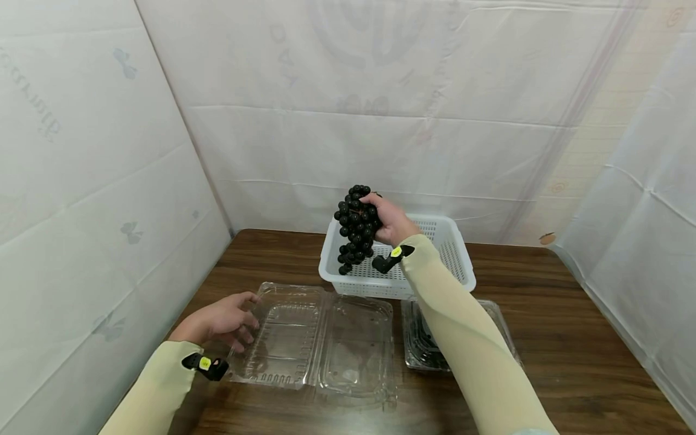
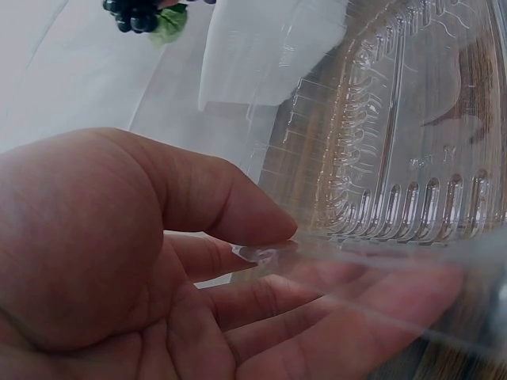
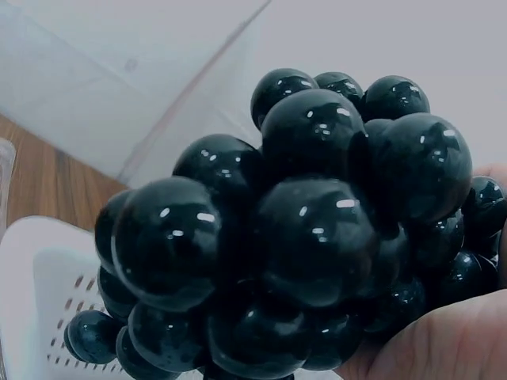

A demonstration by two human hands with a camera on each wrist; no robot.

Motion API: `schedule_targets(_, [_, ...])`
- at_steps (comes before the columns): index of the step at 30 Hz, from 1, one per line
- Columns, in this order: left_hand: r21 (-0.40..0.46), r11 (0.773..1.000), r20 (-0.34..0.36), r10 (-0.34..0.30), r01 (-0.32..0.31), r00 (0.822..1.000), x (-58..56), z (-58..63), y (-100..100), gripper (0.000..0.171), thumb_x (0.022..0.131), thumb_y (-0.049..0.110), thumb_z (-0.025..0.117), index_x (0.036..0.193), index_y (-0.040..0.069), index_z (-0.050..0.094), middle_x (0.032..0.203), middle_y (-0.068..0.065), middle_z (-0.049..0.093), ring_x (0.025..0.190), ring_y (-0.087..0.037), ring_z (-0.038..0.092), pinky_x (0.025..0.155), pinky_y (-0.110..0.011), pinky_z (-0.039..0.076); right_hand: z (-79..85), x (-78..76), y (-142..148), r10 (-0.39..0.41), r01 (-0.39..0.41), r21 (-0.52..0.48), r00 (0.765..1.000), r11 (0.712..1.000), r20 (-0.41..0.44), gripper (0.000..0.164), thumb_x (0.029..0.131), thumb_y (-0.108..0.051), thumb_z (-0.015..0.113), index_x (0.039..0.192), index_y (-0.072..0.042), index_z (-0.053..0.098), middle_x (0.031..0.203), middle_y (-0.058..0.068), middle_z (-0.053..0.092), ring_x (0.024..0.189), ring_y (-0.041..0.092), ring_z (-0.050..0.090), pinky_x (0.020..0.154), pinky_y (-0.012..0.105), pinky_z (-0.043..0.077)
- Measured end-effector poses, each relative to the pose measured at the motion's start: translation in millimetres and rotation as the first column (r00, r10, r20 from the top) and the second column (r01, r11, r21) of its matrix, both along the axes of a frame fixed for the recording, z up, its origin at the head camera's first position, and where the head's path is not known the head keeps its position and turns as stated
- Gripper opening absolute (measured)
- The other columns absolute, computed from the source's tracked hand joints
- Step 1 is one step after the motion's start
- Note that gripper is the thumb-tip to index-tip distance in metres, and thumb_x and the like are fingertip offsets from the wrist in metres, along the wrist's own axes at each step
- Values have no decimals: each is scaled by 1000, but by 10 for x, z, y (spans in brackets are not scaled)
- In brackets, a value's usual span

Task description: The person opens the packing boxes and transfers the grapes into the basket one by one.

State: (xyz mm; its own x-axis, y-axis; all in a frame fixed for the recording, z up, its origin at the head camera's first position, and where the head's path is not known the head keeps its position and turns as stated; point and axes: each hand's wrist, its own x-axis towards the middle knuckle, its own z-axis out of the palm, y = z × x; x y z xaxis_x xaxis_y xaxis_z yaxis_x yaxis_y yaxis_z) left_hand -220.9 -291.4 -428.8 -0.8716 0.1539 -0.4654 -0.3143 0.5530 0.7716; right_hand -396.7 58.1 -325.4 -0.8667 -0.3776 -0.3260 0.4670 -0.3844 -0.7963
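A bunch of dark grapes (image 1: 356,226) hangs from my right hand (image 1: 393,219), above the left part of a white plastic basket (image 1: 462,266). In the right wrist view the glossy grapes (image 3: 317,237) fill the middle, and only part of the hand (image 3: 451,340) shows at the right edge. A clear plastic clamshell container (image 1: 321,338) lies unfolded on the table. At its left rim is my left hand (image 1: 228,320). The left wrist view shows that hand (image 2: 198,261) pinching the container's edge, thumb above and fingers beneath.
A second clear clamshell (image 1: 421,344), closed with dark contents, sits right of the unfolded one, partly hidden by my right forearm. The wooden table (image 1: 560,338) backs onto white sheeting (image 1: 380,139), which also hangs at both sides.
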Motion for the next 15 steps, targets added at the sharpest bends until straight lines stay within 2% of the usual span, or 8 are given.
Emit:
schedule_targets(9, [-1,1000,2,-21,21,1000,-13,33,6,53,104,3,46,153,-2,28,126,-30,61,86,-31,70,65,-48,62,-217,-54,-5,-13,15,-30,998,999,59,22,98,-20,66,116,-10,58,112,5,63,91,18,69,77,30,62])
schedule_targets(15, [-2,1000,4,-27,27,1000,-9,23,-12,51,104,3,45,153,-1,28,128,-33,59,89,-33,71,65,-48,62,-345,-90,-46,-1,1,6,997,1000,74,27,100,-22,64,122,-11,54,116,6,61,97,21,66,78,35,60])
